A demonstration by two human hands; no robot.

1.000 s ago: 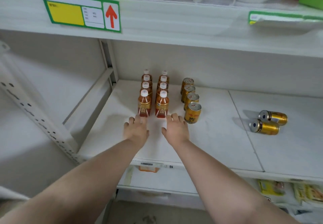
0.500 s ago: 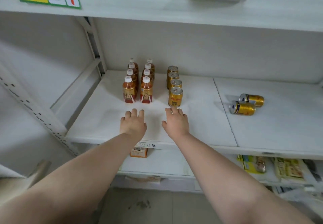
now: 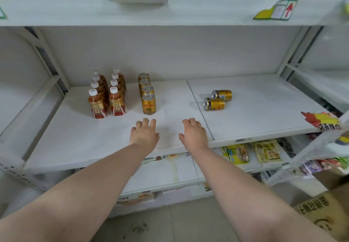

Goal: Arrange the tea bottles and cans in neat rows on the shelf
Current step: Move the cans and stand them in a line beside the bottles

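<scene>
On the shelf (image 3: 90, 147), bottles (image 3: 106, 95) are standing left of the can row (image 3: 147, 93); left hand (image 3: 145, 133) and right hand (image 3: 194, 134) are sitting before it, fingers loosely apart, holding nothing. The loose cans (image 3: 216, 103) are lying right of the row — axes sideways, nearer the right hand.

Hands (image 3: 144, 132) rightward, clear of bottles (image 3: 106, 98)

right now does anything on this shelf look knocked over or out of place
Yes. Two gold cans, the nearer can and the farther can, lie on their sides on the right shelf panel, apart from the upright can row. The tea bottles stand in two tidy rows.
</scene>
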